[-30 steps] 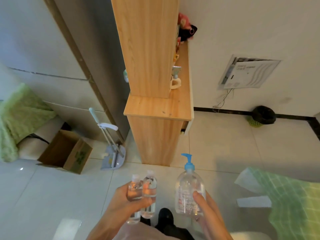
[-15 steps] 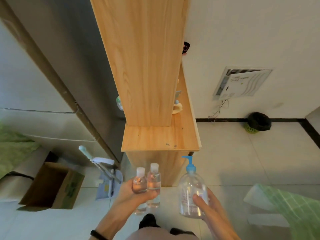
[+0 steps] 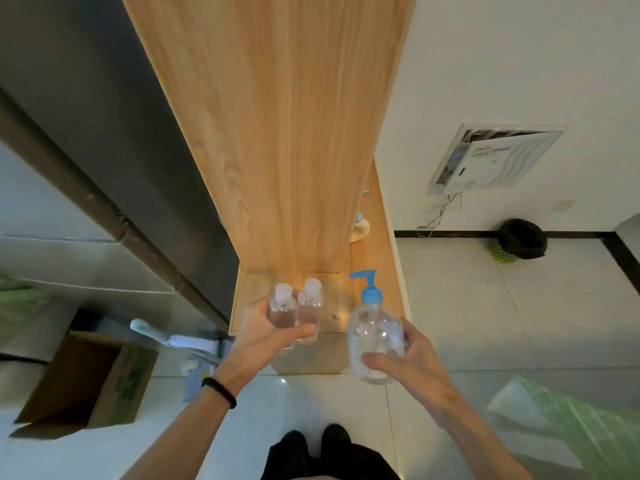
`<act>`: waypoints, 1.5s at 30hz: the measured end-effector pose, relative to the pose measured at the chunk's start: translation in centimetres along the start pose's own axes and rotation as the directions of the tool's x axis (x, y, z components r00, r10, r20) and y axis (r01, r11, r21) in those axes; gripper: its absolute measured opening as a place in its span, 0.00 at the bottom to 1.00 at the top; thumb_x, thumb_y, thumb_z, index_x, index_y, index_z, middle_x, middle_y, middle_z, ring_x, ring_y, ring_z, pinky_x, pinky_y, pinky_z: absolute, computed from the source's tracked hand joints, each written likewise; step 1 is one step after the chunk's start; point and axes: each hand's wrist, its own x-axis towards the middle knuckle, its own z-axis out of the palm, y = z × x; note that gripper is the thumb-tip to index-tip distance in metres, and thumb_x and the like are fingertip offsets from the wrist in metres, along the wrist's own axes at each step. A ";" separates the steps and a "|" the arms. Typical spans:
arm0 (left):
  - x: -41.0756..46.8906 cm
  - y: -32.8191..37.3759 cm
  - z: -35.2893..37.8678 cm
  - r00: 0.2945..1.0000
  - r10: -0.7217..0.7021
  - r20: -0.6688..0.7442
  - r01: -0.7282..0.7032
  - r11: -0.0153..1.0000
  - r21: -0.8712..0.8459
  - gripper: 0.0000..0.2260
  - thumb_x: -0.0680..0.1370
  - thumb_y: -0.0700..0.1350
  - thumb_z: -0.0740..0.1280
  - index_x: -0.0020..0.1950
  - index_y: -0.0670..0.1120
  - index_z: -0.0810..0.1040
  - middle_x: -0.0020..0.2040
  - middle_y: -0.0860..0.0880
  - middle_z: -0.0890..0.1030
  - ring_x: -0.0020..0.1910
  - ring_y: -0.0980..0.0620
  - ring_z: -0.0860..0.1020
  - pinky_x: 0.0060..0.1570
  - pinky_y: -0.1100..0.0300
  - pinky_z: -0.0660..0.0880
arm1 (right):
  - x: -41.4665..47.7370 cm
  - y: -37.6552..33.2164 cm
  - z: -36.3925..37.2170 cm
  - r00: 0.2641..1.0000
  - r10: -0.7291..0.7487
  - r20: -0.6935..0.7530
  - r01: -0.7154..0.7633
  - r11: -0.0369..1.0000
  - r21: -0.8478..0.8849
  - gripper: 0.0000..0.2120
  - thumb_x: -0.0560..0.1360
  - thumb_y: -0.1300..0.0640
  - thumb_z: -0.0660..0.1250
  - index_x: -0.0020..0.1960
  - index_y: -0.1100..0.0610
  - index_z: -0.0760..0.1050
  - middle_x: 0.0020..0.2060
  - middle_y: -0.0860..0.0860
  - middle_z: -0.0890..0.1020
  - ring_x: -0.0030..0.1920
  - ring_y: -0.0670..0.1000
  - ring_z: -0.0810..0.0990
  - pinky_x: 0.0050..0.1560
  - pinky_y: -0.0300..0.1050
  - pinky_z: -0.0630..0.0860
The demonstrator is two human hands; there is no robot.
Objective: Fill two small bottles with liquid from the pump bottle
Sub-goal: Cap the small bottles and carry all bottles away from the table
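just two small bottles, one pump bottle

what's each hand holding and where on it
The left hand grips both small bottles together round their lower bodies; the right hand grips the pump bottle round its lower body.

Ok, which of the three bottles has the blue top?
The big pump bottle in the right hand; both small bottles in the left hand have pale caps.

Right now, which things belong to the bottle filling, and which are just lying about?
Job: two small bottles, held by left hand; pump bottle, held by right hand.
Lying about: cardboard box, dustpan, bin, green cloth.
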 end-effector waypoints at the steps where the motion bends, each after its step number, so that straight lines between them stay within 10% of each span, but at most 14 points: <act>1: 0.8 0.3 0.2 1.000 0.005 -0.014 -0.005 1.000 0.004 0.24 0.57 0.53 0.83 0.52 0.60 0.86 0.45 0.53 0.89 0.44 0.55 0.86 0.42 0.58 0.83 | 1.0 -0.2 -0.2 1.000 -0.009 -0.010 0.009 1.000 -0.022 0.36 0.56 0.48 0.83 0.63 0.43 0.81 0.51 0.43 0.89 0.50 0.43 0.89 0.46 0.36 0.83; 34: 7.9 -1.2 -0.2 0.994 0.110 -0.018 -0.109 0.993 0.044 0.26 0.66 0.31 0.82 0.43 0.65 0.87 0.41 0.62 0.88 0.42 0.66 0.85 0.40 0.74 0.78 | 10.9 -2.4 -0.9 0.976 -0.206 0.073 0.217 0.892 -0.396 0.45 0.58 0.45 0.86 0.64 0.22 0.63 0.60 0.26 0.77 0.61 0.32 0.78 0.54 0.23 0.74; 41: 8.8 -1.1 -1.1 0.995 0.086 0.047 -0.088 0.996 0.029 0.17 0.69 0.30 0.79 0.53 0.43 0.85 0.48 0.47 0.89 0.49 0.51 0.87 0.48 0.57 0.84 | 11.2 -2.5 -1.0 0.977 -0.198 0.080 0.214 0.893 -0.395 0.47 0.57 0.43 0.86 0.68 0.26 0.64 0.58 0.28 0.79 0.59 0.31 0.78 0.52 0.26 0.75; 45: 8.9 -0.4 -1.4 0.994 0.099 0.047 -0.103 0.991 0.088 0.19 0.68 0.32 0.81 0.54 0.48 0.85 0.48 0.53 0.89 0.47 0.58 0.86 0.46 0.65 0.82 | 11.1 -2.8 -0.9 0.975 -0.207 0.079 0.221 0.887 -0.406 0.48 0.58 0.43 0.86 0.70 0.28 0.64 0.60 0.31 0.80 0.61 0.35 0.79 0.59 0.31 0.75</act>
